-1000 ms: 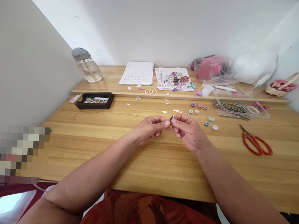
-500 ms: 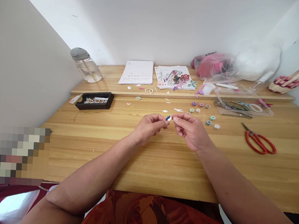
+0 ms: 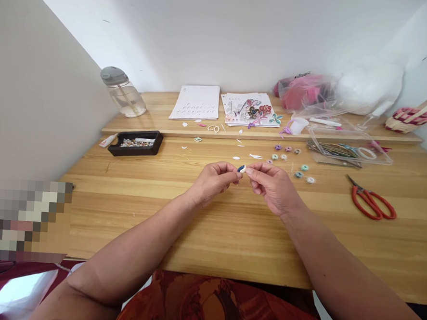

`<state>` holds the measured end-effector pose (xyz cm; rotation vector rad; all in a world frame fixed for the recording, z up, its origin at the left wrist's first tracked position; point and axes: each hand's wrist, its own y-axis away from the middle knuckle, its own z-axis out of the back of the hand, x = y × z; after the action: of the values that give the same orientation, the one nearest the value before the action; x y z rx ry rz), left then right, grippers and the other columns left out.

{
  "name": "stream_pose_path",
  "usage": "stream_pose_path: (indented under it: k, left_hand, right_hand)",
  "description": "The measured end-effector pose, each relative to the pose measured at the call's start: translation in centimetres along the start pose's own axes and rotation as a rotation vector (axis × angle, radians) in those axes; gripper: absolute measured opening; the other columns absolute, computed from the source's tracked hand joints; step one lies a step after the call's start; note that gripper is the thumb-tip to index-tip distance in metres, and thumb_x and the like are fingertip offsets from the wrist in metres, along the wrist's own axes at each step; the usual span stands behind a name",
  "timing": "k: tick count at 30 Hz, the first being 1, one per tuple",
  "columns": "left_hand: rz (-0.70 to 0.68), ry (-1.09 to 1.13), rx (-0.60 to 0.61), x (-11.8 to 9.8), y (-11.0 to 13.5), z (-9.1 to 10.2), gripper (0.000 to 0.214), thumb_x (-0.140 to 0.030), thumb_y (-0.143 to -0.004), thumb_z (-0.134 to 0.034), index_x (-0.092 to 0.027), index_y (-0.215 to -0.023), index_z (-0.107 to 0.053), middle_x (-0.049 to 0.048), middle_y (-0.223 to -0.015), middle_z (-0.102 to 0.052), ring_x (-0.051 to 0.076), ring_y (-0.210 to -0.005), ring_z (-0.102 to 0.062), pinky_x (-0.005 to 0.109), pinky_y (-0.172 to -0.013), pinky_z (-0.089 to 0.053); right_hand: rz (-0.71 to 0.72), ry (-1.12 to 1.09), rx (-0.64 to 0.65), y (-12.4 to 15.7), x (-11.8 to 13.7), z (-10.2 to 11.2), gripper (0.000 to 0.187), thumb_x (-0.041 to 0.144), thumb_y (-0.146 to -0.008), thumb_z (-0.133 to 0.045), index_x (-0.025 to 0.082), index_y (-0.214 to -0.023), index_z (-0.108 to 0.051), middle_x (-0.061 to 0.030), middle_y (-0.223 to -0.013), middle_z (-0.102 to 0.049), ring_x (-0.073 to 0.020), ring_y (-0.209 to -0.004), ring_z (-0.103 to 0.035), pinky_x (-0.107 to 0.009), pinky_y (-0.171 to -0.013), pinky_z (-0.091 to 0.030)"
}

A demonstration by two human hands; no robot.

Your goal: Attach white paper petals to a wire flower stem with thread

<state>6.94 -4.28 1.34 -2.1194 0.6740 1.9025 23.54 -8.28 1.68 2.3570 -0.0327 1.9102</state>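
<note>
Between my two hands, above the middle of the table, is a small blue-and-white petal-shaped piece (image 3: 241,169). My left hand (image 3: 217,180) pinches its left side between thumb and fingertips. From the right, the thumb and index finger of my right hand (image 3: 270,185) are closed at its white edge; whether they hold a thread there is too small to make out. Just beyond my hands lie a white leaf-shaped cutout (image 3: 236,158) and a pointed white cutout (image 3: 256,156). Small thread bobbins (image 3: 299,175) in several colours sit right of my right hand.
Red-handled scissors (image 3: 373,203) lie at the right. A black tray (image 3: 134,151) of beads stands left, below a water bottle (image 3: 125,94). The raised back shelf holds paper sheets (image 3: 197,98), wire flowers (image 3: 253,111) and a woven basket (image 3: 407,121). A clear plastic box (image 3: 374,158) with tools sits at the right.
My right fingertips have moved slightly left, closer to the blue-and-white piece. My left hand keeps its pinch almost in place. The whole view has shifted very slightly.
</note>
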Motion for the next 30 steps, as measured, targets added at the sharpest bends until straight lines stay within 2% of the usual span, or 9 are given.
stream_pose_path:
  k: [11,30]
  left_hand:
    - [0.001,-0.013,-0.013,-0.11,0.02,-0.05,0.027,-0.035,-0.070,-0.077,-0.016,-0.072,-0.059,-0.0042,-0.061,-0.054,0.004,-0.045,-0.033,0.022,-0.044,-0.021]
    - [-0.001,0.001,-0.035,-0.18,0.01,-0.19,0.030,-0.037,-0.067,-0.079,-0.016,-0.071,-0.059,-0.0043,-0.060,-0.054,0.004,-0.046,-0.033,0.022,-0.045,-0.021]
  right_hand:
    - [-0.021,-0.017,0.000,-0.08,-0.04,0.10,0.027,0.040,-0.065,-0.082,0.019,-0.074,-0.069,0.0019,-0.060,-0.051,-0.0098,-0.055,-0.041,-0.025,-0.046,-0.027]
    - [0.003,0.029,0.001,0.05,-0.14,-0.26,0.026,0.037,-0.063,-0.083,0.019,-0.072,-0.068,0.0013,-0.064,-0.057,-0.0087,-0.052,-0.038,-0.026,-0.045,-0.025]
